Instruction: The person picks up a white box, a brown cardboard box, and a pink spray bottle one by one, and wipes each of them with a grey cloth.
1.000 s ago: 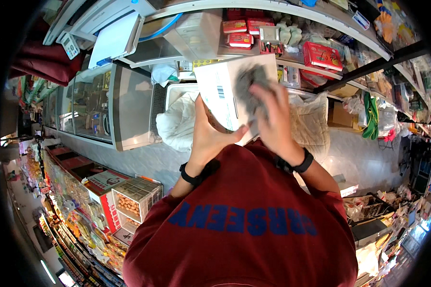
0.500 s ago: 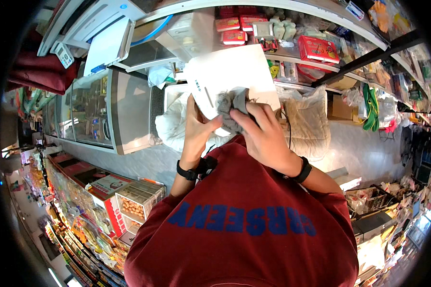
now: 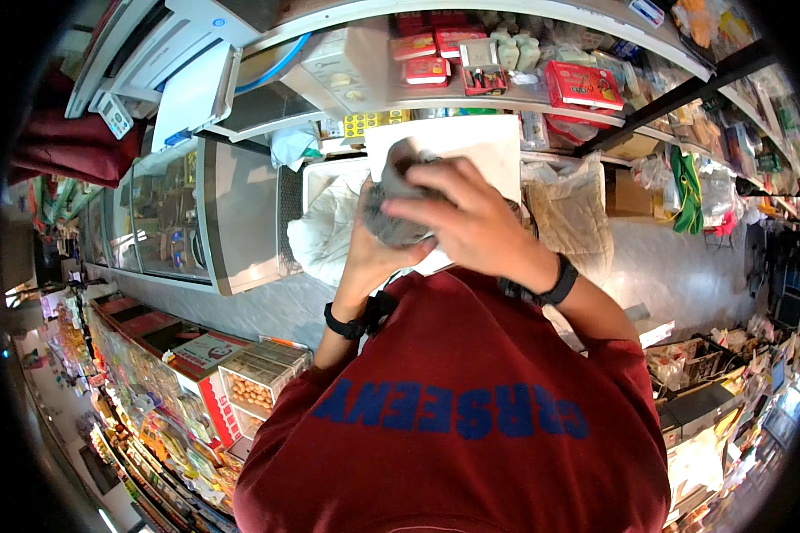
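Observation:
A flat white panel [image 3: 484, 147] is tilted in front of my chest. My left hand [image 3: 366, 253] grips its near left edge, thumb across the front and fingers mostly hidden. A fuzzy grey cloth [image 3: 391, 218] lies bunched against the panel, with one flap sticking up. My right hand [image 3: 476, 222], smeared by motion, is closed over the cloth and presses it to the panel. The cloth covers part of my left hand's fingers.
Beyond the panel, a shelf holds red boxes [image 3: 582, 86] and small bottles. A white-lined bin [image 3: 329, 218] stands left of the panel, a beige cloth-covered one [image 3: 573, 218] right. A glass-fronted cabinet [image 3: 164, 209] is at left; an egg case [image 3: 258, 382] stands lower left.
The panel has tipped and its far edge sits lower, uncovering a yellow package behind. My right hand and the grey cloth have shifted left across it, toward my left hand.

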Demonstrator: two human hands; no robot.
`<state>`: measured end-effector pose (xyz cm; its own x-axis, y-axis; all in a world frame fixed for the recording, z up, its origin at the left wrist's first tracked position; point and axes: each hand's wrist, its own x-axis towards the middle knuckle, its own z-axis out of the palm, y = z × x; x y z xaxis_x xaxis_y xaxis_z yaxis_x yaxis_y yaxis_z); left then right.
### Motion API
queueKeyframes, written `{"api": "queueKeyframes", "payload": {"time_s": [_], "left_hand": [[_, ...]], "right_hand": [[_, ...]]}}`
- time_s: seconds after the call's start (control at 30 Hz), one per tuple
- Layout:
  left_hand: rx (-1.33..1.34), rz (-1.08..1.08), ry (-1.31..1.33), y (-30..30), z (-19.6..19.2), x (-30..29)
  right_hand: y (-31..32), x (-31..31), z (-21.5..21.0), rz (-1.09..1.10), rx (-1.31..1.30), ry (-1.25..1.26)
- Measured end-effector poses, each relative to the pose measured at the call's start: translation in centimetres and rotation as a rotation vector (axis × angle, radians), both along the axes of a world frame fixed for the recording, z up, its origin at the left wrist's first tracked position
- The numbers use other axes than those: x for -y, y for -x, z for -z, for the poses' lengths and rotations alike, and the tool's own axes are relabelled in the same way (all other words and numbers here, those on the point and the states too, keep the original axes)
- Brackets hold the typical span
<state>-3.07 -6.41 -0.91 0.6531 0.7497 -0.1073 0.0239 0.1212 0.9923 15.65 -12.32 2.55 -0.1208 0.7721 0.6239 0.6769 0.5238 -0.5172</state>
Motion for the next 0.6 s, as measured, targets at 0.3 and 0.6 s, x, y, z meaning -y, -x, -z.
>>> {"api": "queueKeyframes", "payload": {"time_s": [0.3,0.6], "left_hand": [[0.085,-0.064,0.029,0.3,0.6,1.3],[0.114,-0.081,0.153,0.9,0.3,0.9]], "right_hand": [[-4.9,-1.3,3.7,0.572,-0.106,0.198],[-1.9,-0.2,1.4,0.122,0.024,0.084]]}}
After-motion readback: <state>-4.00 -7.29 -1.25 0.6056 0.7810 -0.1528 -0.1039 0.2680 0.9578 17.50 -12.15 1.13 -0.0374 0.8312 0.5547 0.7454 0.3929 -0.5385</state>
